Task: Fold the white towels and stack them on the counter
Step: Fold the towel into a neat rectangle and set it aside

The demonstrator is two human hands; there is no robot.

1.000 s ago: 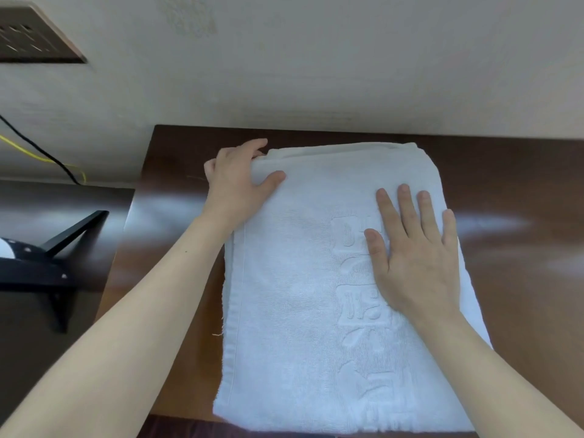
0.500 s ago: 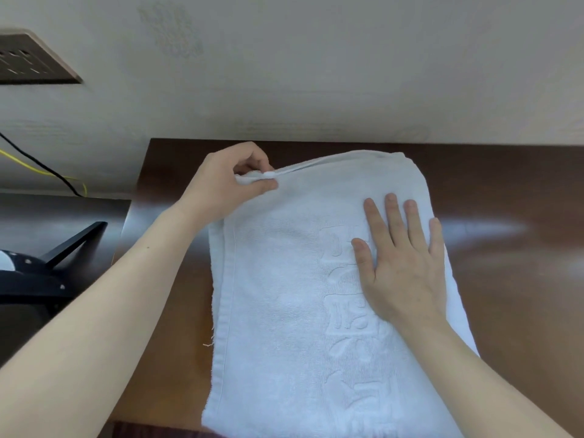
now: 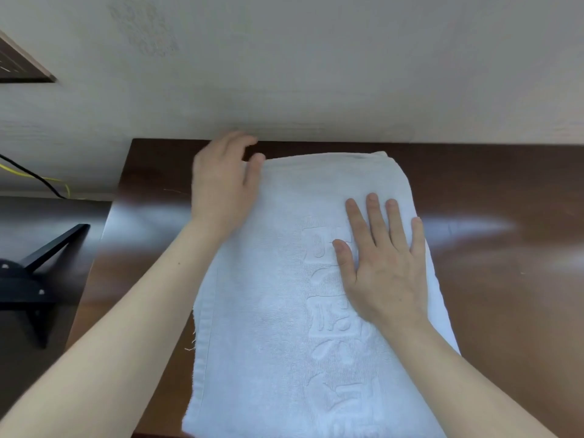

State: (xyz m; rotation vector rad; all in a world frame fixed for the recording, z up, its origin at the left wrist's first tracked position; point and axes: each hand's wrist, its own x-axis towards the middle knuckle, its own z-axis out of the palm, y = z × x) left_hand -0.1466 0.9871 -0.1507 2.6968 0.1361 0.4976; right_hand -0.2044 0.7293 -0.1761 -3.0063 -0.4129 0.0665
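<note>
Hands both on the white towel (image 3: pixel 268 358): right hand (image 3: pixel 382 267) flat, fingers spread, pressing its middle; left hand (image 3: pixel 221 191) loosely curved over the far left corner, no pinch evident. Towel lies folded lengthwise on the worktop (image 3: pixel 505 295), near the wall (image 3: pixel 316 74). Judged part-folded; further folds and stacking outstanding; no stack in view.

Pale wall (image 3: pixel 316 74) — glossy brown counter (image 3: pixel 493 286).

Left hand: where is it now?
Head view, left of centre: the left hand is at the far left corner of the white towel on the brown counter, close to the wall.
</note>
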